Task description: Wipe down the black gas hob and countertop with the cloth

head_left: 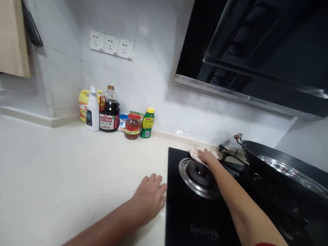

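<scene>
My right hand (207,157) presses a pale cloth (195,154) against the back edge of the black glass gas stove (189,215), just behind the round burner (199,174). The fingers bend over the cloth, and part of it is hidden beneath them. Resting on the pale counter (77,181), my left hand (150,196) lies beside the stove's left edge. Its fingers are slightly bent and apart, with nothing in them.
A large black wok (282,167) stands on the stove's right side. Behind it lies a dark pan support (224,152). Along the wall are a soy sauce jug (109,112), a white spray bottle (92,111), a red-lidded jar (133,127) and a green bottle (148,123). A range hood (251,58) overhangs the stove.
</scene>
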Available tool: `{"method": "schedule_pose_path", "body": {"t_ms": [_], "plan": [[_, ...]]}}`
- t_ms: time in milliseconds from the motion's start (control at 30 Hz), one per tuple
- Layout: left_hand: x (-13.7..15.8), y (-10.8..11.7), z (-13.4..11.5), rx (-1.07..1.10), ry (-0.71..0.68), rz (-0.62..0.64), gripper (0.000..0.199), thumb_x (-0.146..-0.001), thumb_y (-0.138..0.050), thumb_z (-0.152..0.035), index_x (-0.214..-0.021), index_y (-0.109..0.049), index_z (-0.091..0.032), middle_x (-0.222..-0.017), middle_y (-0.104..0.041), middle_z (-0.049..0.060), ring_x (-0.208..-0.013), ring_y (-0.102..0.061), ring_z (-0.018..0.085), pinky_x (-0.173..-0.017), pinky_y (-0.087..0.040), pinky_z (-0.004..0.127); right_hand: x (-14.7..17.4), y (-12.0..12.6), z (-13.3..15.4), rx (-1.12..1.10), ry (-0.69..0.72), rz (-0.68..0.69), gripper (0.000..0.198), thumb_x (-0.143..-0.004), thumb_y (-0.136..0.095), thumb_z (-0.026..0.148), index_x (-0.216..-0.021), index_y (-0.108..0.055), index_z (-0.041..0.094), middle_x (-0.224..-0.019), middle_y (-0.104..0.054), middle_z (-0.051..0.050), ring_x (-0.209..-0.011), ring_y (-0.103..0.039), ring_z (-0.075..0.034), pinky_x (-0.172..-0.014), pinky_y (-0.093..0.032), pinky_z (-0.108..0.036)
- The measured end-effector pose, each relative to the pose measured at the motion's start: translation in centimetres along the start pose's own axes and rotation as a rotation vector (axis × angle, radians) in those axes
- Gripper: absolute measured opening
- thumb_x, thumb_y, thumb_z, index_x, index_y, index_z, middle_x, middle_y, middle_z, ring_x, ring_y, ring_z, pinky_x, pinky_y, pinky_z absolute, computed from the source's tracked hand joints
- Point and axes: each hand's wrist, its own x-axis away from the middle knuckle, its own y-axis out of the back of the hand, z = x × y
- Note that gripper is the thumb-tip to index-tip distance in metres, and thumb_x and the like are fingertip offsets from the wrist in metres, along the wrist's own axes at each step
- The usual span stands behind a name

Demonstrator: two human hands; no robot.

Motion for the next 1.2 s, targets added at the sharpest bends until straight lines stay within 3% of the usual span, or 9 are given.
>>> {"method": "schedule_pose_path", "body": {"t_ms": [133,267,533,700,800,933,1067,1200], "plan": [[-0.2,-0.2,0.1,-0.018,0.013,0.046,0.02,-0.097,-0.051,-0.032,-0.105,-0.066,-0.022,-0.107,-0.063,0.012,-0.097,-0.054,0.03,-0.079,-0.044,0.045,-1.8,1.2,4.0,-0.077,0.089,0.069,0.059,-0.1,-0.043,0.063,-0.144,-0.052,0.024,-0.146,-0.05,-0.014,-0.131,-0.05,-0.032,-0.107,-0.04,-0.055],[-0.2,0.2,0.0,-0.019,0.012,0.047,0.018,-0.095,-0.052,-0.027,-0.105,-0.065,-0.021,-0.11,-0.063,0.013,-0.099,-0.054,0.031,-0.081,-0.044,0.047,-0.7,2.1,7.6,-0.129,0.155,0.048,0.074,-0.097,-0.03,0.074,-0.145,-0.052,0.023,-0.148,-0.045,-0.019,-0.135,-0.044,-0.038,-0.104,-0.038,-0.056],[-0.5,1.9,0.7,0.076,0.011,0.058,0.024,-0.1,-0.042,-0.025,-0.098,-0.065,-0.02,-0.108,-0.064,0.012,-0.1,-0.056,0.029,-0.083,-0.045,0.044,5.9,3.1,11.1,-0.178,0.473,-0.114,0.058,-0.099,-0.046,0.056,-0.144,-0.051,0.019,-0.15,-0.044,-0.017,-0.134,-0.041,-0.033,-0.11,-0.033,-0.048],[-0.6,1.5,1.9,0.19,0.049,-0.01,0.029,-0.098,-0.036,-0.015,-0.096,-0.064,-0.02,-0.101,-0.065,0.009,-0.097,-0.058,0.025,-0.087,-0.046,0.039,11.7,3.3,12.4,-0.228,0.689,-0.16,0.059,-0.094,-0.055,0.063,-0.14,-0.055,0.025,-0.143,-0.05,-0.012,-0.13,-0.042,-0.029,-0.111,-0.032,-0.045],[-0.5,1.1,2.6,0.299,0.08,-0.049,0.027,-0.093,-0.039,-0.011,-0.093,-0.065,-0.021,-0.098,-0.066,0.007,-0.099,-0.059,0.024,-0.09,-0.046,0.036,15.3,3.1,12.2,-0.298,0.79,-0.186,0.047,-0.096,-0.054,0.059,-0.124,-0.063,0.023,-0.126,-0.055,-0.01,-0.117,-0.048,-0.025,-0.107,-0.036,-0.041],[-0.2,0.8,3.3,0.345,0.101,-0.066,0.029,-0.091,-0.037,-0.01,-0.087,-0.063,-0.021,-0.092,-0.065,0.006,-0.097,-0.06,0.022,-0.088,-0.048,0.034,19.6,2.2,9.9,-0.587,0.871,-0.184,0.029,-0.102,-0.048,0.043,-0.091,-0.064,0.021,-0.108,-0.055,-0.005,-0.106,-0.05,-0.02,-0.099,-0.041,-0.037],[-0.2,0.6,3.7,0.371,0.088,-0.073,0.03,-0.087,-0.037,-0.009,-0.088,-0.064,-0.022,-0.093,-0.065,0.005,-0.098,-0.06,0.022,-0.09,-0.047,0.034,24.8,1.1,6.5,-0.78,0.781,-0.152,0.023,-0.09,-0.067,0.039,-0.08,-0.056,0.022,-0.104,-0.053,-0.002,-0.105,-0.049,-0.019,-0.095,-0.042,-0.037],[-0.2,0.4,3.5,0.366,0.055,-0.085,0.029,-0.087,-0.04,-0.012,-0.089,-0.067,-0.022,-0.094,-0.066,0.006,-0.1,-0.059,0.024,-0.092,-0.046,0.036,30.0,0.8,2.8,-0.832,0.667,-0.134,0.017,-0.084,-0.068,0.027,-0.085,-0.051,0.024,-0.107,-0.052,-0.002,-0.105,-0.049,-0.019,-0.094,-0.044,-0.037]]}}
